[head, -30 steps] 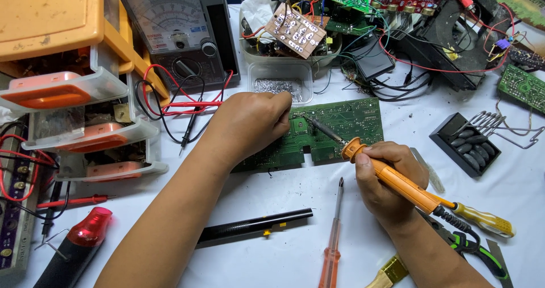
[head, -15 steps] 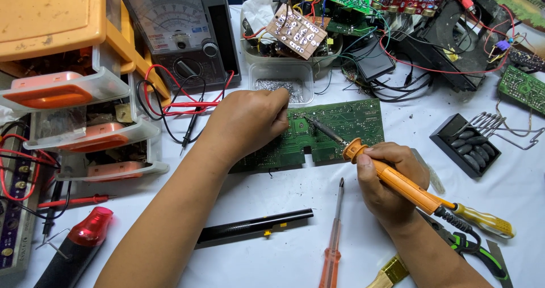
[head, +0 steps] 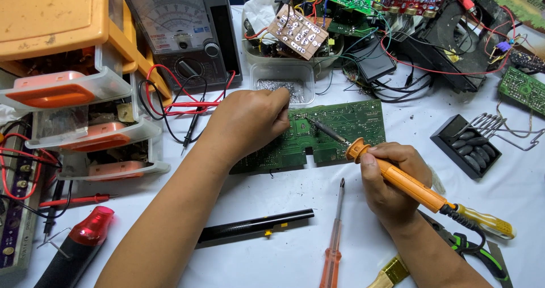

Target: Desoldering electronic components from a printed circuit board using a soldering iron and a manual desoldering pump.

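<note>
Head view: we see the right hand (head: 392, 186) clamped around the orange handle of a soldering iron (head: 397, 177), whose dark metal tip slants up and left onto a green circuit board (head: 340, 126). The left hand (head: 250, 120) lies palm down on the left part of that board, fingers curled together; we cannot tell whether it pinches anything beneath them. The board lies flat on the white worktop (head: 272, 197), between the 2 hands.

Just in front of the board lie a slim screwdriver (head: 334, 240) with a clear orange handle and a black rod-shaped tool (head: 255, 226). Beside the right wrist we see a yellow-handled screwdriver (head: 488, 223) and green-gripped pliers (head: 479, 253).

Behind the left hand stand a small clear tub (head: 282, 83) of metal bits and an analogue multimeter (head: 181, 35) with red and black leads. To the far left we see an orange-and-clear drawer cabinet (head: 74, 95); to the right, a black tray (head: 465, 146) of dark oval parts. Further boards and tangled wires crowd the rear of the worktop.
</note>
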